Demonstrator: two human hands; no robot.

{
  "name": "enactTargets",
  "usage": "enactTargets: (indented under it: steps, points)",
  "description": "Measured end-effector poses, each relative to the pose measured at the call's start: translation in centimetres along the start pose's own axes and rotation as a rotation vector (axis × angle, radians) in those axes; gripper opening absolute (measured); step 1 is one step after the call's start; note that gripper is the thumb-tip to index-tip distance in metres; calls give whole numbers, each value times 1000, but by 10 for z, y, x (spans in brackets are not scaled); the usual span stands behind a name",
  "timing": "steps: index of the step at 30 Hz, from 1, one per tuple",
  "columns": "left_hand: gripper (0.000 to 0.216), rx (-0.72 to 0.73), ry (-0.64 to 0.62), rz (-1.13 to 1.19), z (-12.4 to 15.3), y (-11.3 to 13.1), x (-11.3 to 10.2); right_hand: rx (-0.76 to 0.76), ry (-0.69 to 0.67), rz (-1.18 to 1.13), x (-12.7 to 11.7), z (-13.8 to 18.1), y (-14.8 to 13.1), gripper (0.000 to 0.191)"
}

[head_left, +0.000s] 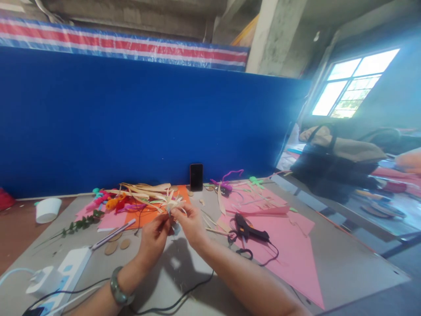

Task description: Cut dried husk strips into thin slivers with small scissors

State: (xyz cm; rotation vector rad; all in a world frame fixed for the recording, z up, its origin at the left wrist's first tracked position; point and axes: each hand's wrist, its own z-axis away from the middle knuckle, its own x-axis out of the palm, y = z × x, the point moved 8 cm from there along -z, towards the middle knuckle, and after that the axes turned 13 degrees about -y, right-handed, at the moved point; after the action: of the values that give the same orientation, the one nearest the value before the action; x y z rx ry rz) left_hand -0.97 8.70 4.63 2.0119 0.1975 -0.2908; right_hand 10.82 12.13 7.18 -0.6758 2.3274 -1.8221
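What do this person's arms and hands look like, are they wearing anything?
Both forearms are bare, no sleeves in view. Neither the left hand nor the right hand wears a glove. The only thing worn is a smooth grey-green bangle on the left wrist.

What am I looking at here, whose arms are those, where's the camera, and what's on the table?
There is no machine: a person wears one camera on the head, looking forward and down, so the arms at the bottom are their own. The left hand, green bracelet on its wrist, and the right hand together pinch a small bundle of pale strips. On the grey table lie pink paper, orange paper, a black glue gun, colourful pipe cleaners and a white power strip. A dark phone stands against the blue wall.
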Motion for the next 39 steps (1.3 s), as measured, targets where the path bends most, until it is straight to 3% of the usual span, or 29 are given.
enactTargets:
  steps: [11,15,21,28,39]
  points:
    - [16,-67,7,70,3,-2,5,38,32,228,-1,4,-14,12]
    - [17,-70,11,117,4,-2,4,9,6,177,1,4,-16,13]
    - [18,-54,43,233,4,-1,3,41,-194,-34,19,5,-2,15]
    - [24,-77,-2,283,-1,5,8,18,-220,-83,21,4,-3,22]
    - [25,-110,-21,334,-1,-4,13,47,-95,-21,7,0,9,35]
